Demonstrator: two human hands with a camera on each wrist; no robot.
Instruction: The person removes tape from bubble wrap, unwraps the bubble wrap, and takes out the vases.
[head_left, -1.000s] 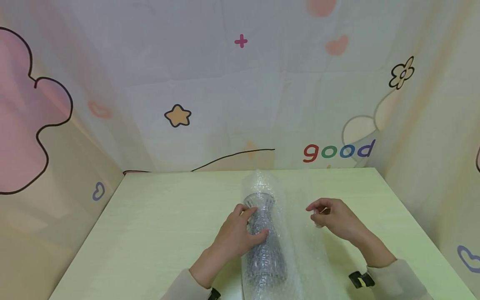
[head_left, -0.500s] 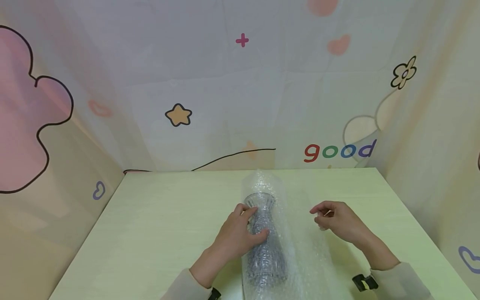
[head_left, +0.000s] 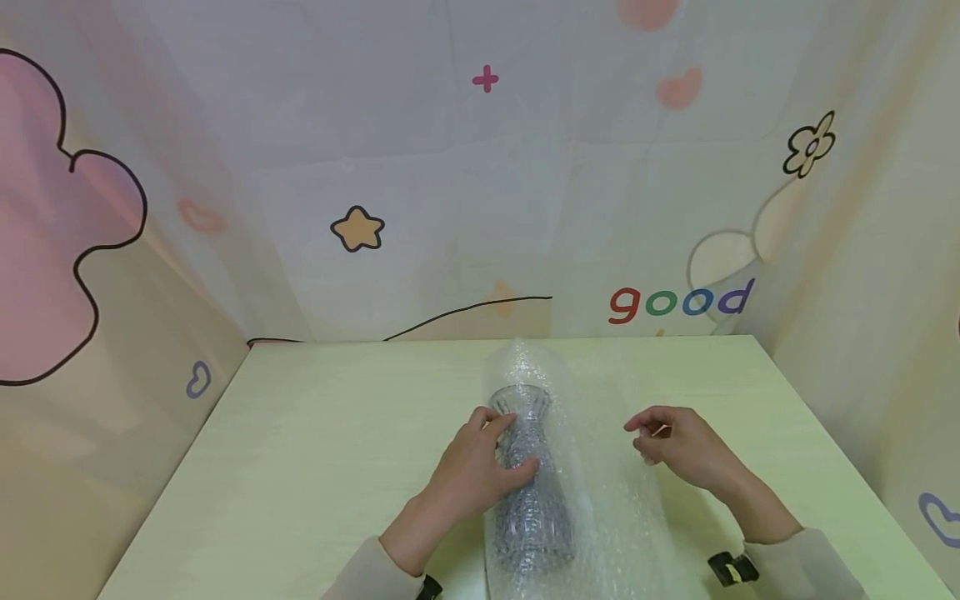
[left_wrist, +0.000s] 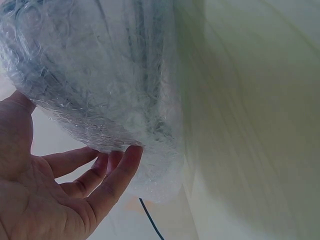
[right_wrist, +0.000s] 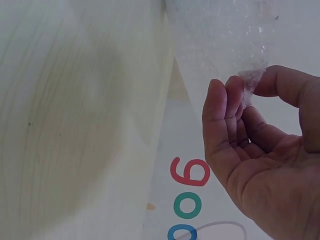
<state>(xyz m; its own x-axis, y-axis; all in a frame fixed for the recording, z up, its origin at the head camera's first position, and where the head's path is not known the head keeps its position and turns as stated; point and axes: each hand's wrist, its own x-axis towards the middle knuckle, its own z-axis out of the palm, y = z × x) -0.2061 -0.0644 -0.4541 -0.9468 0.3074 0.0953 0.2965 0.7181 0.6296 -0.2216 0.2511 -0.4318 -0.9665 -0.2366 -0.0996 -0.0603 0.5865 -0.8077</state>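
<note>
A clear, fluted glass vase (head_left: 534,521) with a flared rim lies on its side, covered by bubble wrap (head_left: 618,508). My left hand (head_left: 468,473) grips the vase through the wrap, thumb over its top and fingers at the far-left side by the neck. In the left wrist view, the fingertips (left_wrist: 131,152) press against the wrapped surface. To the right, my right hand (head_left: 686,448) pinches the wrap's free edge between thumb and fingers, holding it out to the side. The right wrist view shows the bunched corner (right_wrist: 251,80) in that pinch.
The pale wood-grain table (head_left: 337,442) extends on both sides of the vase. A printed curtain (head_left: 420,167) hangs behind and beside it. Black clips (head_left: 733,569) sit at the sleeve cuffs.
My right hand has moved slightly right and toward me, drawing the edge of the bubble wrap with it. The left hand and the vase have stayed in place.
</note>
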